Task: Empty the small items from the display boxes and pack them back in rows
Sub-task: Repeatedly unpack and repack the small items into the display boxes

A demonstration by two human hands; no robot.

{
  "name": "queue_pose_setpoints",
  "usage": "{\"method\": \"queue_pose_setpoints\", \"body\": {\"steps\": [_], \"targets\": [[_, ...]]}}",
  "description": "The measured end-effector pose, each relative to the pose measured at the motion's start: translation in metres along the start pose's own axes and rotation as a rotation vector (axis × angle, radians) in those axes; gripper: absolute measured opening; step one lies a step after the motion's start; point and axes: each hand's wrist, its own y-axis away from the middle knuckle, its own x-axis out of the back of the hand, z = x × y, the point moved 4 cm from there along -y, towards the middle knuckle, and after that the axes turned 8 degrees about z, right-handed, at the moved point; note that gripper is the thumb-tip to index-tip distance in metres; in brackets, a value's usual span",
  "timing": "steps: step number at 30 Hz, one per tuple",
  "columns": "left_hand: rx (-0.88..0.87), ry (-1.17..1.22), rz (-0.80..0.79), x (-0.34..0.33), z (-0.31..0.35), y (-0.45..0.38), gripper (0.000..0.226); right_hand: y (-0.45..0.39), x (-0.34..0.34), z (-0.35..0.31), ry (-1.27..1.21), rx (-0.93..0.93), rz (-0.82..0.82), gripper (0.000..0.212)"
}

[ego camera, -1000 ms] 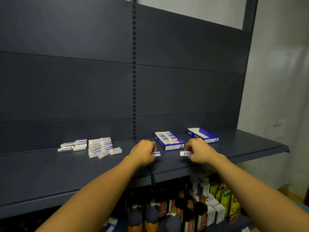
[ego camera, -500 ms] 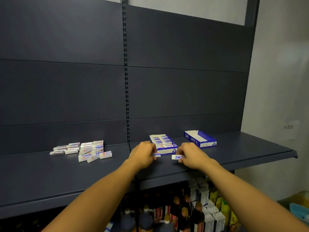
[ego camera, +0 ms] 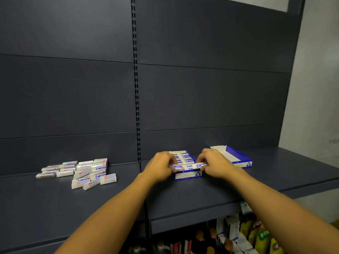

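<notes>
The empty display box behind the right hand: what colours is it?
Blue outside, white inside, in the head view: empty display box.

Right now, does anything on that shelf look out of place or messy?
Yes: the loose small packs left of the upright lie in a rough heap, several skewed, not in rows. The second display box behind the right hand looks empty.

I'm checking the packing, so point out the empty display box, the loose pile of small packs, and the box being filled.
empty display box [ego camera: 236,157], head view, blue side wall.
loose pile [ego camera: 86,171], head view, middle pack.
box being filled [ego camera: 188,175], head view, front wall.
</notes>
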Motion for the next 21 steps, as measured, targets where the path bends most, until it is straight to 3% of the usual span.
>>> {"method": "queue_pose_setpoints", "body": {"steps": [16, 21], "targets": [[0.116, -0.012, 0.016, -0.029, -0.019, -0.056, 0.02, -0.074, -0.049, 0.037, -0.166, 0.069, 0.023, 0.026], [0.077, -0.061, 0.014, -0.039, -0.017, -0.064, 0.017, -0.087, -0.054, 0.045, -0.242, 0.129, 0.06, 0.021]]}}
